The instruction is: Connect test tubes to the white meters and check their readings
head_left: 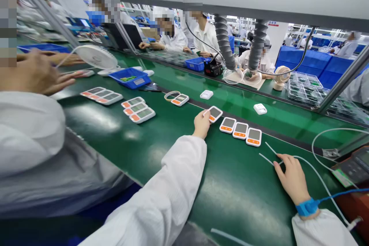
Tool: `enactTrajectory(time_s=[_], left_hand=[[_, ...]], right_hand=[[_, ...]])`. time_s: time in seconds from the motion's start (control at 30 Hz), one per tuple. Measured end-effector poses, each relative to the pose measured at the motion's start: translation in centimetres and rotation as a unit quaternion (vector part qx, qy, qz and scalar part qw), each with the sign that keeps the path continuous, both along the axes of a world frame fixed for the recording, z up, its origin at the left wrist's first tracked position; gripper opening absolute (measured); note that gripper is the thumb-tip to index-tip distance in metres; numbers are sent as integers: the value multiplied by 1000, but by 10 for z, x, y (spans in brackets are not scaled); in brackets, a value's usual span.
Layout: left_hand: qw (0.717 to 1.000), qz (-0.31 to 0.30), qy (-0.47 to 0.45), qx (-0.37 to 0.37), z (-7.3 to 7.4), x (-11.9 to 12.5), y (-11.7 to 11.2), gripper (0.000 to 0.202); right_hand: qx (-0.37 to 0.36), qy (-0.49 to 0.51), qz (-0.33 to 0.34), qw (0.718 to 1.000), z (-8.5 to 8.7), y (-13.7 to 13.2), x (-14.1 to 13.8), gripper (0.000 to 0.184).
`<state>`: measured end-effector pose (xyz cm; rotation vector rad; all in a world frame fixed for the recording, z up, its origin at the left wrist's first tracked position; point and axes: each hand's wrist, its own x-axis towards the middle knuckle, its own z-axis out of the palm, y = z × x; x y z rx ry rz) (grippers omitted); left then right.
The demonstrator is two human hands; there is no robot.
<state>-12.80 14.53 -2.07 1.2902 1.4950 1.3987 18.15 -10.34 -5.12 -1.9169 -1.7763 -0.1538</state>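
Pinching a white meter [215,113] at mid-frame, the left hand [201,123] closes on its edge beside a row [240,130] of three on the green belt [236,192]. At lower right, the right hand [292,180] lies loosely open, fingertips touching a thin tube [265,159].

Your left hand [201,123] reaches out, fingers closed on the corner of a white display unit [216,113] beside a row of three more [240,130]. Your right hand [292,178], wearing a blue wrist strap [306,207], lies flat on the green table [230,188], touching a thin white cable [318,175].
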Motion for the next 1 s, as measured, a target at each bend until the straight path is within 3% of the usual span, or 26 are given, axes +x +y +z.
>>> enactTrajectory(time_s=[0.17,0.3,0.37,0.5,0.6,0.7,0.8,1.0], left_hand=[[979,-28,201,7,-10,-15,-6,28],[946,-40,319,50,-5,4,-21,44],[913,-80,394,70,-1,18,-27,59],[810,-213,546,26,9,38,-32,79],[768,-285,573,3,18,37,-29,93],[740,-336,582,28,25,24,-24,92],[733,-355,580,16,28,11,-22,90],[771,-266,578,-28,27,9,-18,81]], right_hand=[[2,-2,0,1000,-3,-1,-2,43],[-1,-1,0,1000,-5,-1,-1,44],[-5,3,-4,1000,-5,-1,-2,44],[-16,9,-9,1000,-2,-1,-4,43],[-21,7,-12,1000,-1,-1,-4,44],[-23,4,-13,1000,-2,-1,-3,46],[-18,-2,-14,1000,-4,-1,-2,48],[-16,-8,-6,1000,-4,-1,-2,46]])
